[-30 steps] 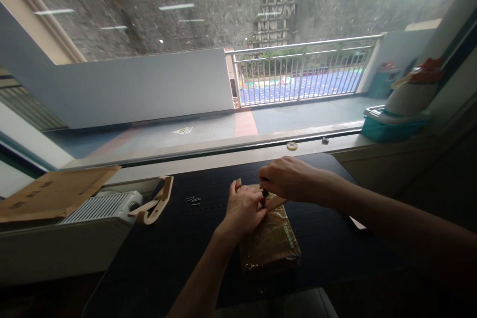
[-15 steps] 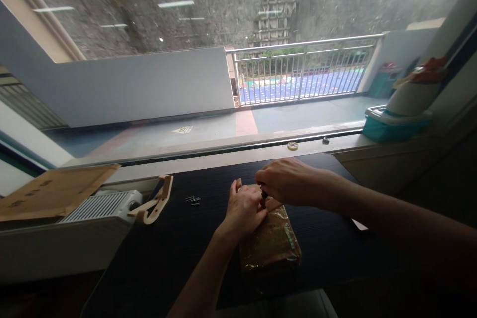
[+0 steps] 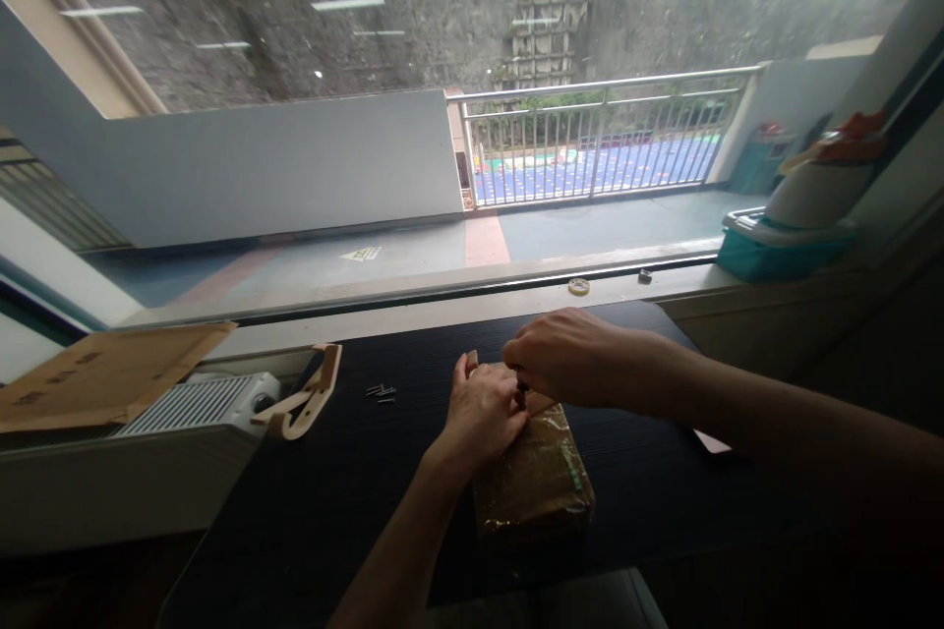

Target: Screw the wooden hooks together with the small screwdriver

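On the dark table, a brown box point(image 3: 532, 486) wrapped in shiny clear tape lies in front of me. My left hand point(image 3: 483, 408) is closed around a light wooden piece point(image 3: 541, 404) on the far part of the box; most of that piece is hidden under the fingers. Above it, my right hand point(image 3: 553, 354) pinches a small dark tool point(image 3: 522, 391) held upright against the wood beside my left fingers. The tool's tip and exact kind are hidden. Several loose screws point(image 3: 382, 393) lie on the table to the left.
A curved wooden part point(image 3: 314, 403) rests at the table's left edge, near a white radiator point(image 3: 203, 403) and a flat cardboard sheet point(image 3: 110, 369). A tape roll point(image 3: 579, 286) and a small metal object point(image 3: 644, 276) sit on the sill. A teal box point(image 3: 782, 251) stands right.
My right hand has shifted and turned very slightly around the dark tool. The left hand, the wooden piece and the box stay practically where they were.
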The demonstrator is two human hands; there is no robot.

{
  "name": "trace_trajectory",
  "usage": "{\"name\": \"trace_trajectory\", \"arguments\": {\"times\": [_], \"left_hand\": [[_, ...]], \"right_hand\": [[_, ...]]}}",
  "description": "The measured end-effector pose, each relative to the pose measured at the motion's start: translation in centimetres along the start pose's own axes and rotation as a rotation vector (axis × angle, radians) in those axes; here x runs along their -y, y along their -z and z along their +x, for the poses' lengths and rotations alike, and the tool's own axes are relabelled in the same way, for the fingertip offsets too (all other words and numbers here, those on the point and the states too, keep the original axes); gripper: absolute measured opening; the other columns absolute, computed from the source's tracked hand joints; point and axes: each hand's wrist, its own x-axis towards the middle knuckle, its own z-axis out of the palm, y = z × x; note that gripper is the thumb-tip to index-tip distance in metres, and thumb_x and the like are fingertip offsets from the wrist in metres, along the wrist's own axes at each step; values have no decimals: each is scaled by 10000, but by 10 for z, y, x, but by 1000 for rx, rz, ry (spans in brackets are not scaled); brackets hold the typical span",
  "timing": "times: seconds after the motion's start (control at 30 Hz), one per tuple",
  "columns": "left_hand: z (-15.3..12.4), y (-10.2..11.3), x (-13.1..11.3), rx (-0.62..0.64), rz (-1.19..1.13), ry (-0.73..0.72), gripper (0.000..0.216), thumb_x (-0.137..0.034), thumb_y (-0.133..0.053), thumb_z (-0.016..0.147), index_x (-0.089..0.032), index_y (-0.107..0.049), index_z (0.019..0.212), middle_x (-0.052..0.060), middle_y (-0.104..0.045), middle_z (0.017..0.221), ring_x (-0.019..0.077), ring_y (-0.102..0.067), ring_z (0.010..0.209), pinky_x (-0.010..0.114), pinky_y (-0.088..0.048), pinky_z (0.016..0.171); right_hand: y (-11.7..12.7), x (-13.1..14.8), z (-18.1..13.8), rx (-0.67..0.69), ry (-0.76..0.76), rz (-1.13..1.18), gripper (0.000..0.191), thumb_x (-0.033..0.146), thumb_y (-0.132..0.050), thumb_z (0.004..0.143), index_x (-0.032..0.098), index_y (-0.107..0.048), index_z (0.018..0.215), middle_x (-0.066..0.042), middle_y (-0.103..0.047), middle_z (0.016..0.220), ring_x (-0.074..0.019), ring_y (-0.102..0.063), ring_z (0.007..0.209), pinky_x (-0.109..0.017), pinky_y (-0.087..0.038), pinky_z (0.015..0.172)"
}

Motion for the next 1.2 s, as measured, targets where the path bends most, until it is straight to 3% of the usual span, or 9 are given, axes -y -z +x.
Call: {"name": "trace_trajectory", "arguments": {"times": [0.4, 0.7, 1.2], "left_hand": [[0, 0, 0, 16, 10, -12, 65, -274, -598, 762, -212, -610, 747, 14, -672, 887, 219, -571, 927, 562, -174, 1065], [-1, 1, -1, 18, -5, 3, 93, -289, -600, 762, -209, -618, 719, 21, -670, 927, 227, -561, 969, 567, -157, 1071], [-1, 1, -1, 12, 5, -2, 63, -273, -617, 746, -215, -626, 723, 17, -667, 902, 233, -564, 954, 557, -167, 1075]], "right_hand": [[-6, 0, 2, 14, -99, -43, 198, 194, -468, 880, 137, -630, 780, -86, -677, 737, -179, -614, 673, -253, -260, 505], [-1, -4, -2, 11, 16, 31, 105, 145, -515, 804, 162, -619, 799, -43, -646, 691, -145, -581, 626, -251, -247, 500], [-6, -6, -1, -11, -44, 6, 158, 216, -486, 862, 141, -625, 850, -63, -658, 711, -144, -561, 599, -254, -232, 494]]}}
